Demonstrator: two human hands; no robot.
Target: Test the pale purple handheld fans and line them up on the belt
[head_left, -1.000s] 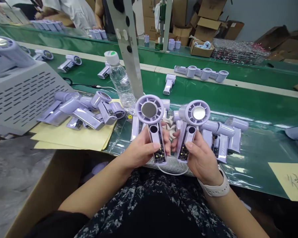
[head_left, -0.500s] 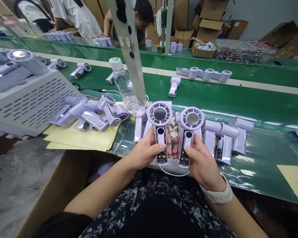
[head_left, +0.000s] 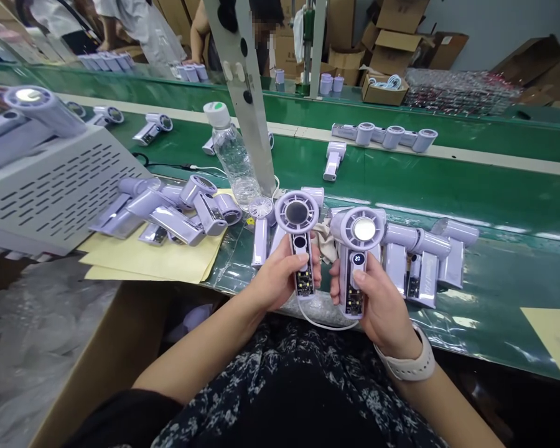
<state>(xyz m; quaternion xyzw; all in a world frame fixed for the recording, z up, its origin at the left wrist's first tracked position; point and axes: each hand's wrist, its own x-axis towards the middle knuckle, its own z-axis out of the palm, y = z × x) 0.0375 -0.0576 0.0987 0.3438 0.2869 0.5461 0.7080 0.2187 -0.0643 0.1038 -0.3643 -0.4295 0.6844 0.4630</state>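
My left hand (head_left: 280, 270) is closed round the handle of a lilac handheld fan (head_left: 297, 213), thumb on its white button strip. Its small round display is dark, and circuit board shows in the open handle front. A second lilac handheld fan (head_left: 364, 229) is gripped in my right hand (head_left: 383, 292), with the thumb against its button strip. That display is lit and reads 20; circuit board is bare below it. Both fans stand upright, side by side and apart. Behind them lies a crumpled pale cloth (head_left: 325, 242). More lilac fans (head_left: 432, 246) lie to the right.
Left of my hands, a heap of fans (head_left: 168, 208) rests on yellow paper (head_left: 154, 264) beside a grey vented box (head_left: 70, 186). A clear bottle (head_left: 236, 162) stands against a metal post (head_left: 249, 93). Fans sit on the green conveyor (head_left: 410, 180); people work beyond it.
The right-hand fan's display has lit up, showing 20. My hands have moved slightly apart, the right one a little lower. One fan on the conveyor has shifted slightly right.
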